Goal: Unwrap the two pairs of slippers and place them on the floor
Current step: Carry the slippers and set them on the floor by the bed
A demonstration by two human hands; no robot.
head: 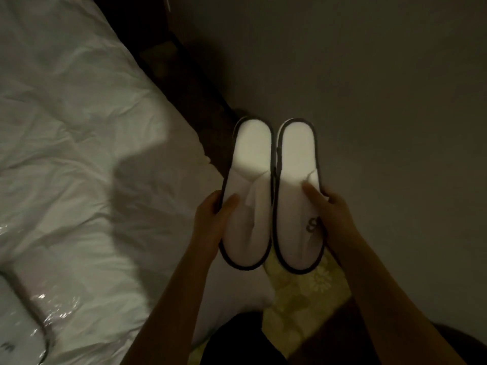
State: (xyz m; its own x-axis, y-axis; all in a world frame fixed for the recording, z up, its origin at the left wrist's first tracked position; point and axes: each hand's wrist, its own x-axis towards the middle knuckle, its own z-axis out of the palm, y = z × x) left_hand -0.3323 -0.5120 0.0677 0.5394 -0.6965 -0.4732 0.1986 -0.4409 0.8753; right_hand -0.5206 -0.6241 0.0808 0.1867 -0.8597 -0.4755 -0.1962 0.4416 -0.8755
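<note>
Closest in, at the near left corner of the rumpled white bed cover (79, 127), lies a second white slipper pair in crinkly clear plastic wrap (23, 322), not opened yet by the look of it. Moving out, both bare forearms reach forward over the grey floor (395, 101). The left hand (213, 214) pinches the outer edge of the left white dark-trimmed cloth slipper (249, 196), thumb on top and fingers curled underneath. The right hand (329, 206) does the same on the right white dark-trimmed cloth slipper (296, 196), thumb pressed flat on the upper beside a small dark logo. No wrap shows on either one, and they sit side by side, edges touching or nearly so, heels pointing away, held up rather than resting, just off the bed's far edge. So this looks like the putting-down step for pair one. The next move calls for lowering both together, keeping them level, then letting go once the soles meet the floor, with the wrapped pair to follow.
</note>
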